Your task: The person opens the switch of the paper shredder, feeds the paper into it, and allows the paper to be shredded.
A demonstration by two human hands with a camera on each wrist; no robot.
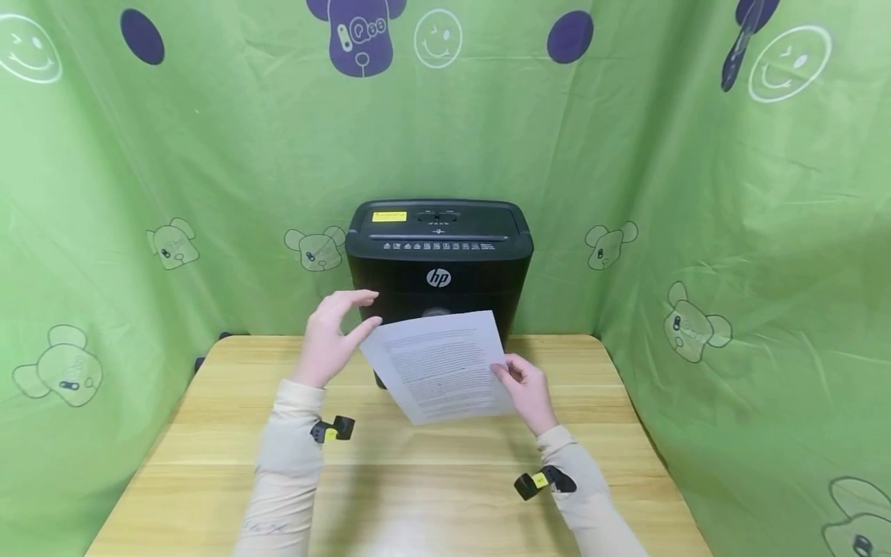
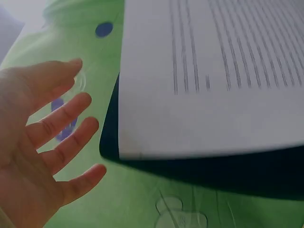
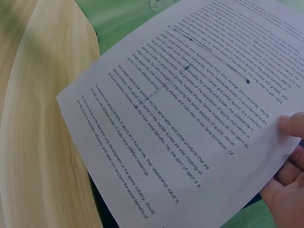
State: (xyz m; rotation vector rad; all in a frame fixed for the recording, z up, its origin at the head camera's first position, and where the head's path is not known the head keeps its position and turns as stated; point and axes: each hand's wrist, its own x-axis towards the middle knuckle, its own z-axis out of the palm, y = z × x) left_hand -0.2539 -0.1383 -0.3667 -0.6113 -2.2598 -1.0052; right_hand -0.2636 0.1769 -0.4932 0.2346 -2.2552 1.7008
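Note:
A printed sheet of paper [image 1: 445, 371] is held up over the table in front of a black HP shredder [image 1: 480, 278]. My right hand [image 1: 527, 389] pinches its right edge, thumb on the printed face; the right wrist view shows the hand [image 3: 287, 190] at the paper's edge and the text close up. Near the sheet's upper left corner is my left hand [image 1: 329, 340], its fingers spread. In the left wrist view a gap separates the left hand [image 2: 42, 137] from the paper [image 2: 190, 118]. The sheet hides part of the shredder's front.
The shredder stands at the back of a light wooden table [image 1: 418, 503]. On its top are a yellow label [image 1: 389, 216] and a row of small icons. Green printed curtains [image 1: 230, 139] enclose the table at the back and both sides.

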